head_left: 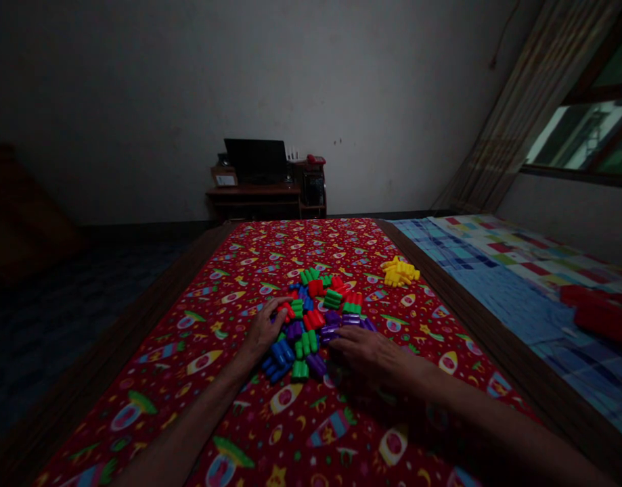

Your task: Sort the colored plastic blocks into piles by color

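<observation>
A mixed pile of plastic building blocks with rounded, ribbed sides lies on the red patterned cloth (311, 243). At its left edge rests my left hand (264, 328), thumb and fingers apart, beside a red block (286, 311). My right hand (361, 346) is on the pile's right side, fingers together and bent on a purple block (329, 333); part of that block is hidden. Between the hands lie a green block (306, 344), a red block (314, 320) and a dark purple block (317, 366). Blue blocks (282, 352) sit below my left hand.
Yellow blocks (401, 272) form a separate heap at the right, beyond my right hand. A bed with a checked blue sheet (442, 270) adjoins the table's right edge; a red item (600, 314) lies on it. Against the wall stands a desk (254, 193) with a monitor (256, 161).
</observation>
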`<move>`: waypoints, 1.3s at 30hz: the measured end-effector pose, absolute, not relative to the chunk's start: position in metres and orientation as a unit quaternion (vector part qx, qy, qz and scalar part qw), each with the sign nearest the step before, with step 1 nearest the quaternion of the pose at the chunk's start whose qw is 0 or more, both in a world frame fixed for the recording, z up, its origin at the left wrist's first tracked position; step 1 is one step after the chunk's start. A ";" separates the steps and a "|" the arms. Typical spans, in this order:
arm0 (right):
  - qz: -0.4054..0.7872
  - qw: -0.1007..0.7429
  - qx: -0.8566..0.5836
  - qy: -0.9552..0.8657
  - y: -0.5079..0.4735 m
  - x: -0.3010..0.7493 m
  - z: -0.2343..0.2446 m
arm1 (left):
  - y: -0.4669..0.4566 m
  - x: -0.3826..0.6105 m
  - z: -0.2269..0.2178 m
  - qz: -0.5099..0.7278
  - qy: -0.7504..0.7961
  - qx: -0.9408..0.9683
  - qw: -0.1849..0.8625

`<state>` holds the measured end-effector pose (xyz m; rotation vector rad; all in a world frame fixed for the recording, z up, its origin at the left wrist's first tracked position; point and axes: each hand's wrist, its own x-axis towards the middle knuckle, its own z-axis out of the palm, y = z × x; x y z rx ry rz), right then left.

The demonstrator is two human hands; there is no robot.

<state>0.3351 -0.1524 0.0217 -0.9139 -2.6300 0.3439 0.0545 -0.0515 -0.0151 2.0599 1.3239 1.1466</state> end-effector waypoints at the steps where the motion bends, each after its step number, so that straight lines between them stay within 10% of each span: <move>1: 0.155 0.200 -0.329 -0.910 -0.147 0.341 0.020 | -0.052 0.055 -0.015 0.415 0.477 0.743 0.218; 14: 0.470 0.471 -0.424 -0.614 -0.080 0.349 0.012 | -0.053 0.059 -0.019 0.468 0.469 0.704 0.256; 39: 0.532 0.469 -0.294 -0.641 -0.075 0.268 0.015 | -0.060 0.059 -0.012 0.505 0.434 0.706 0.243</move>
